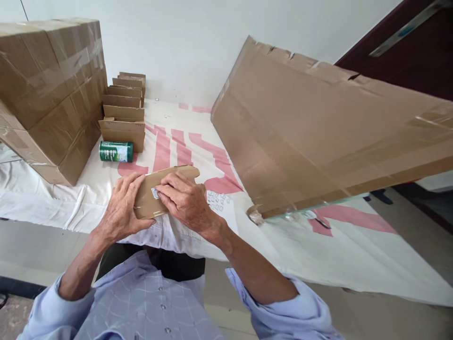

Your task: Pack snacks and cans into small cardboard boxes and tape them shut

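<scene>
My left hand [122, 208] is wrapped around the left end of a small brown cardboard box [182, 174], thumb along the near edge. On the box's upper face lies a small white label with a blue border [155, 193]. The fingers of my right hand [186, 198] are pinched together at the label's right edge, against the cardboard. A white sheet with rows of small outlined labels [217, 202] lies on the table just right of my right hand. Beyond my left hand, a green can [116, 151] rests on its side.
Several small open cardboard boxes [123, 112] stand in a row behind the can. Big taped cartons [53, 89] are stacked at the left. A large cardboard panel [318, 127] leans on the right. A white cloth with red shapes [276, 241] covers the table.
</scene>
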Motion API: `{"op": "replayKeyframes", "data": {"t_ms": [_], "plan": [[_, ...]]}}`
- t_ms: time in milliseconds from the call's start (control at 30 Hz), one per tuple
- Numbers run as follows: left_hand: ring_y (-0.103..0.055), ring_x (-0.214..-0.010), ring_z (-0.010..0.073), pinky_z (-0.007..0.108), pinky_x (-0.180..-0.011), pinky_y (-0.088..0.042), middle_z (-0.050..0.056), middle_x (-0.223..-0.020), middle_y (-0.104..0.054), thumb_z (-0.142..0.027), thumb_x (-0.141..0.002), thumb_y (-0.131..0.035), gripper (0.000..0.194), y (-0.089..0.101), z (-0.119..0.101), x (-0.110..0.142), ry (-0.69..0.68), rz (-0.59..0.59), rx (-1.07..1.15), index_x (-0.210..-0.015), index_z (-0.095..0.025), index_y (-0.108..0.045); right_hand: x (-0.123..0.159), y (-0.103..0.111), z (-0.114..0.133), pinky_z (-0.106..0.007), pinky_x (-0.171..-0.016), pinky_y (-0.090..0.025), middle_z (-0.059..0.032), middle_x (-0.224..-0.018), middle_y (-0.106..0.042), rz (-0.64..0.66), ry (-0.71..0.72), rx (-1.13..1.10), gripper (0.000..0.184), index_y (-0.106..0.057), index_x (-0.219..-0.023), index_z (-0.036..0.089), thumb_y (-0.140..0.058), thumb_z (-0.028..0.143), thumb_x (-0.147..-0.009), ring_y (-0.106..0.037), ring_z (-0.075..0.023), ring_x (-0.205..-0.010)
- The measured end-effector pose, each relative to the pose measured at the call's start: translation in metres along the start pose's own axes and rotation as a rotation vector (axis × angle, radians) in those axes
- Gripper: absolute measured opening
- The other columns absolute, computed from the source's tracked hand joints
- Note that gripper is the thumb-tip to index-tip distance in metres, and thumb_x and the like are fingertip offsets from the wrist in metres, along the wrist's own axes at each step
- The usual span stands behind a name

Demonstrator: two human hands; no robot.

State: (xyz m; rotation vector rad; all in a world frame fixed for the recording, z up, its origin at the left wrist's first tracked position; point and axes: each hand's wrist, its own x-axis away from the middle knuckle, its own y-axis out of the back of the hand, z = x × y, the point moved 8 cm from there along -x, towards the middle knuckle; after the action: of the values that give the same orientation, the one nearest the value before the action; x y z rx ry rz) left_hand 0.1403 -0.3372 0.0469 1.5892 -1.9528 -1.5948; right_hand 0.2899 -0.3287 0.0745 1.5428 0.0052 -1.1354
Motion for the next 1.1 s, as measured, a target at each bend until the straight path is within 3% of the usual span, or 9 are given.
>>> {"op": "replayKeyframes", "data": {"t_ms": [267, 567, 1100], "plan": [[-0.049, -0.144, 0.0442, 0.067, -0.12, -0.044, 0.02, -0.158, -0.051, -0.034, -0.072, -0.09, 0.102, 0.0, 0.001, 0.001, 0.037, 0.021, 0.028, -0.16, -0.023, -0.038, -0.002, -0.004, -0.002, -0.033, -0.074, -0.052, -0.0069, -0.097, -0.073, 0.043, -0.008, 0.03, 0.024, -0.075, -0.095, 0.022, -0.056, 0.015, -0.107, -0.066, -0.0209, -0.094], [-0.05, -0.141, 0.0438, 0.066, -0.118, -0.045, 0.021, -0.158, -0.051, -0.033, -0.072, -0.091, 0.103, -0.001, -0.001, 0.001, 0.023, 0.012, 0.021, -0.159, -0.021, -0.038, -0.003, -0.018, -0.007, -0.034, -0.078, -0.051, -0.0074, -0.095, -0.068, 0.063, -0.036, 0.001, 0.021, -0.065, -0.091, 0.022, -0.054, 0.009, -0.103, -0.063, -0.0229, -0.096], [-0.049, -0.143, 0.0445, 0.066, -0.117, -0.046, 0.021, -0.159, -0.049, -0.036, -0.071, -0.091, 0.105, -0.003, 0.0, 0.0, 0.03, 0.023, 0.017, -0.16, -0.023, -0.036, 0.0, -0.016, -0.012, -0.035, -0.079, -0.052, -0.0064, -0.093, -0.067, 0.068, -0.072, -0.113, 0.021, -0.06, -0.091, 0.023, -0.049, 0.01, -0.104, -0.063, -0.0218, -0.092]]}}
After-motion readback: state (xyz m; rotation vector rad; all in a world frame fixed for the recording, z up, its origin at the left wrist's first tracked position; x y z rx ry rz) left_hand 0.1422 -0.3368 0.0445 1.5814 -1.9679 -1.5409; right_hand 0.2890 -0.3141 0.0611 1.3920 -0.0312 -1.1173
